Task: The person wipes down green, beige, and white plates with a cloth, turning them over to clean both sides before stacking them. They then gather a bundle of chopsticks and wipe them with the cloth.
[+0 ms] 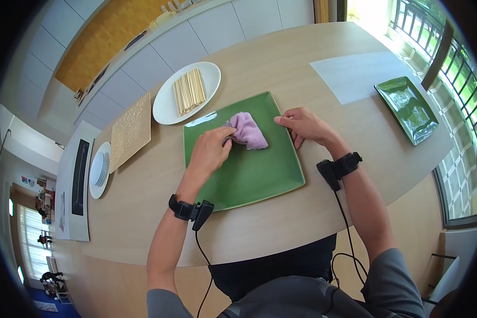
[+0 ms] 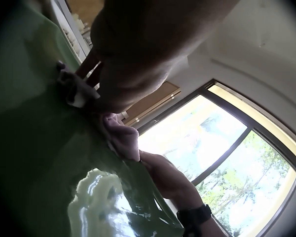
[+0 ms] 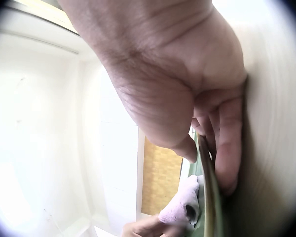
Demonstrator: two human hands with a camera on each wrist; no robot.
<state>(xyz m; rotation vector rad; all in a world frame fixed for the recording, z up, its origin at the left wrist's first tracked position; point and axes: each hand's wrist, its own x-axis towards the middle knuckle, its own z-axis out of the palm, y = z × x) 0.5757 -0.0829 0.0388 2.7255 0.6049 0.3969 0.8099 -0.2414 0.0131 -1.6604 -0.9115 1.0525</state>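
Observation:
A large square green plate (image 1: 249,177) lies on the table in front of the person. On its upper part my left hand (image 1: 209,148) grips a bunched lilac cloth (image 1: 249,131), which shows against the glossy plate in the left wrist view too. At the plate's right edge, my right hand (image 1: 308,126) holds the rim. In the right wrist view its thumb (image 3: 186,148) is on the inner side of the rim, with the other fingers (image 3: 229,153) on the outer side, close to the tabletop.
Beyond the plate, a white oval plate (image 1: 161,106) carries a row of pale golden sticks (image 1: 189,92). A textured gold board (image 1: 131,130) and a stack of small white plates (image 1: 98,168) are to the left. A white sheet (image 1: 350,77) and a rectangular green dish (image 1: 408,110) lie at the right.

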